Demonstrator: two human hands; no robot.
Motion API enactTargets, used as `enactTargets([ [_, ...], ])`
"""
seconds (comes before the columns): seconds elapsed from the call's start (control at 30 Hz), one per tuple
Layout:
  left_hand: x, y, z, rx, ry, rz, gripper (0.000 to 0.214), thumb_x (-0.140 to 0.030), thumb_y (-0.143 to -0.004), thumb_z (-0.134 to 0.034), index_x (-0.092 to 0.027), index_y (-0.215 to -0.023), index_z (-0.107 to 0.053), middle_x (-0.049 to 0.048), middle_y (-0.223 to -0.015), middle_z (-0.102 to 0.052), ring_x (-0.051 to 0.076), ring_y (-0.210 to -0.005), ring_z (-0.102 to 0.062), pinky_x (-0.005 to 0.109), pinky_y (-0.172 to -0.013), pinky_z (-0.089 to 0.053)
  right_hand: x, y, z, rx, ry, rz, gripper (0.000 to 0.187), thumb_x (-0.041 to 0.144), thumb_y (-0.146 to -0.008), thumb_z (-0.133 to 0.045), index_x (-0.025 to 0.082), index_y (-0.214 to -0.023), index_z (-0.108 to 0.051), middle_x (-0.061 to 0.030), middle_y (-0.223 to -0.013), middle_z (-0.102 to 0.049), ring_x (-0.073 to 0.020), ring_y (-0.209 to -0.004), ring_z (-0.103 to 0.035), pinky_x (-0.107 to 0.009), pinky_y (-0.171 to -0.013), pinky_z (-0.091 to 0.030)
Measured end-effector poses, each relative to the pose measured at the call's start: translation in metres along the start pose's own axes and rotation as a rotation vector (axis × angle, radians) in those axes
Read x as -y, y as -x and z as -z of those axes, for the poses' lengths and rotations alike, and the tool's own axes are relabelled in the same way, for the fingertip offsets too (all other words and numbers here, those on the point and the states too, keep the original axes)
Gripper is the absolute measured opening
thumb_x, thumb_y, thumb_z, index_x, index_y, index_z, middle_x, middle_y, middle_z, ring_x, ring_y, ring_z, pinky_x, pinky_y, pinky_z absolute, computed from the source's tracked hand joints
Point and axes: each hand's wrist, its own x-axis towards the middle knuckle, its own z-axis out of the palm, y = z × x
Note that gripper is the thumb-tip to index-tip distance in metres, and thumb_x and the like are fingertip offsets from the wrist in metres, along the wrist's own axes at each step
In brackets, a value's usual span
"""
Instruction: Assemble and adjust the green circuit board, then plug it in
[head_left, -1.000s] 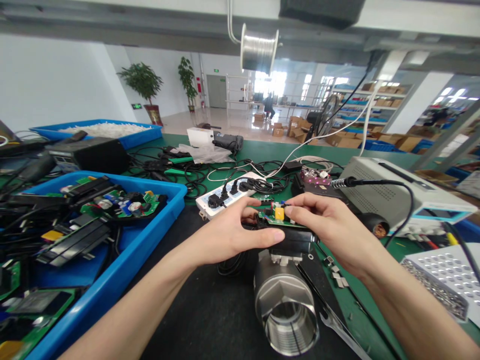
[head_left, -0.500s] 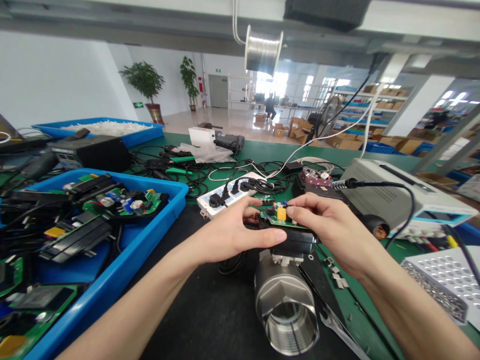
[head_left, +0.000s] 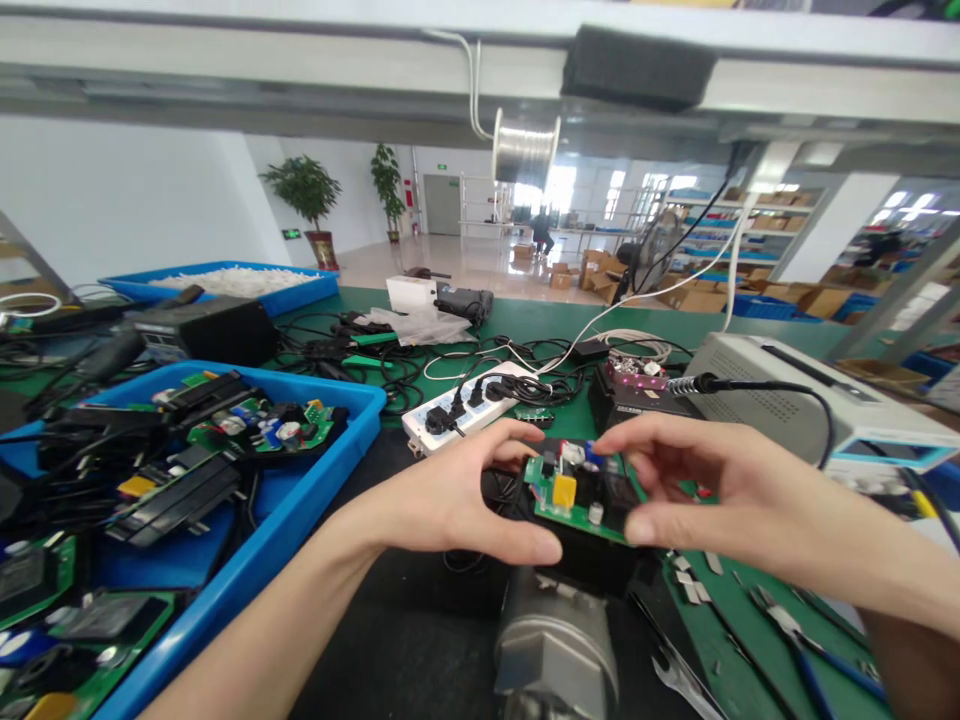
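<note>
A green circuit board point(head_left: 574, 513) with a yellow block, blue parts and small components sits tilted on top of a black housing point(head_left: 592, 558). Below that housing stands a metal valve body point(head_left: 556, 645). My left hand point(head_left: 457, 500) curves around the left side, thumb along the housing's front and fingers partly hidden behind. At the right end, my right hand point(head_left: 705, 490) spans the board, thumb at the front corner and index fingertip at the back edge. Whether the board rests fully in the housing is hidden.
At left, a blue tray point(head_left: 367, 415) holds several board assemblies. A power strip point(head_left: 480, 395) lies behind my hands among cables. To the right are a wrench point(head_left: 679, 685), pliers point(head_left: 787, 625) and a grey bench instrument point(head_left: 795, 390). A wire spool point(head_left: 525, 150) hangs overhead.
The view has shifted, and the scene sits lower in it. My right hand has moved from the board's top to its right end, fingers spread wider. My left hand keeps its place around the housing.
</note>
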Motion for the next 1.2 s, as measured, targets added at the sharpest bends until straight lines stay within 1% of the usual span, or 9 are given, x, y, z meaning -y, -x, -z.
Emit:
enactTargets([
  [0.07, -0.004, 0.004, 0.004, 0.094, 0.001, -0.027, 0.104, -0.039, -0.061, -0.105, -0.029, -0.150, -0.053, 0.0074, -0.152, -0.058, 0.033, -0.147, -0.051, 0.044, -0.125, -0.041, -0.004, 0.014, 0.011, -0.018, 0.118, 0.039, 0.074, 0.067, -0.065, -0.096, 0.038, -0.128, -0.070, 0.0003, -0.100, -0.073, -0.0248, -0.087, -0.069, -0.031, -0.071, -0.055],
  [0.17, -0.009, 0.007, 0.006, 0.224, 0.033, -0.073, 0.113, -0.028, -0.048, -0.109, -0.031, -0.148, -0.056, 0.0052, -0.150, -0.060, 0.031, -0.145, -0.053, 0.040, -0.126, -0.040, -0.006, 0.028, 0.014, 0.007, 0.286, 0.115, 0.117, 0.060, -0.047, -0.105, 0.044, -0.151, -0.054, -0.0024, -0.143, -0.067, -0.0357, -0.121, -0.069, -0.034, -0.091, -0.062],
  [0.3, -0.010, 0.006, 0.005, 0.245, 0.062, -0.121, 0.102, -0.024, -0.048, -0.109, -0.030, -0.140, -0.063, 0.0041, -0.149, -0.062, 0.028, -0.144, -0.055, 0.038, -0.128, -0.038, 0.003, 0.031, 0.000, 0.210, 0.325, 0.113, 0.137, 0.035, -0.047, -0.108, 0.045, -0.165, -0.038, 0.0004, -0.167, -0.046, -0.0376, -0.148, -0.051, -0.032, -0.116, -0.050],
  [0.4, -0.009, 0.005, 0.008, 0.243, 0.102, -0.107, 0.099, -0.023, -0.050, -0.109, -0.029, -0.138, -0.064, 0.0056, -0.149, -0.064, 0.028, -0.146, -0.055, 0.040, -0.129, -0.036, 0.011, 0.025, -0.013, 0.275, 0.270, 0.108, 0.135, 0.033, -0.055, -0.104, 0.045, -0.168, -0.030, 0.0021, -0.173, -0.036, -0.0331, -0.154, -0.043, -0.030, -0.122, -0.043],
  [0.5, -0.007, 0.004, 0.014, 0.185, 0.136, -0.044, 0.085, -0.025, -0.053, -0.108, -0.024, -0.128, -0.069, 0.0084, -0.137, -0.073, 0.030, -0.139, -0.062, 0.042, -0.121, -0.045, 0.012, 0.023, -0.027, 0.248, 0.191, 0.060, 0.129, 0.042, -0.057, -0.103, 0.038, -0.167, -0.036, -0.0028, -0.173, -0.037, -0.0350, -0.154, -0.042, -0.038, -0.126, -0.039],
  [0.67, 0.001, 0.001, 0.022, 0.074, 0.083, -0.021, 0.062, -0.033, -0.052, -0.107, -0.018, -0.106, -0.081, 0.0073, -0.110, -0.082, 0.030, -0.111, -0.076, 0.033, -0.093, -0.061, 0.007, 0.038, -0.069, -0.101, 0.076, -0.078, 0.120, 0.032, -0.055, -0.101, 0.030, -0.161, -0.044, -0.0099, -0.160, -0.053, -0.0387, -0.146, -0.052, -0.051, -0.122, -0.044],
  [0.8, 0.001, 0.001, 0.018, 0.147, 0.126, -0.036, 0.057, -0.035, -0.053, -0.107, -0.019, -0.103, -0.084, 0.0049, -0.104, -0.083, 0.025, -0.102, -0.078, 0.030, -0.093, -0.061, -0.002, 0.055, -0.100, -0.323, 0.053, 0.069, 0.103, 0.034, -0.069, -0.091, 0.028, -0.160, -0.043, -0.0141, -0.157, -0.055, -0.0407, -0.140, -0.058, -0.057, -0.117, -0.051],
  [0.97, -0.007, 0.006, 0.013, 0.333, 0.067, -0.090, 0.055, -0.037, -0.060, -0.105, -0.022, -0.109, -0.085, 0.0056, -0.111, -0.082, 0.025, -0.106, -0.076, 0.028, -0.098, -0.058, -0.019, 0.070, -0.124, -0.472, 0.121, 0.115, 0.057, 0.040, -0.084, -0.080, 0.031, -0.139, -0.067, -0.0109, -0.127, -0.075, -0.0395, -0.120, -0.072, -0.055, -0.103, -0.063],
  [1.2, -0.038, 0.023, 0.011, 0.359, -0.177, -0.048, 0.046, -0.033, -0.072, -0.100, -0.024, -0.114, -0.083, 0.0012, -0.112, -0.081, 0.021, -0.106, -0.075, 0.023, -0.094, -0.056, -0.028, 0.080, -0.145, -0.586, 0.142, 0.182, 0.051, 0.027, -0.090, -0.071, 0.028, -0.141, -0.065, -0.0124, -0.127, -0.076, -0.0373, -0.117, -0.074, -0.053, -0.101, -0.064],
])
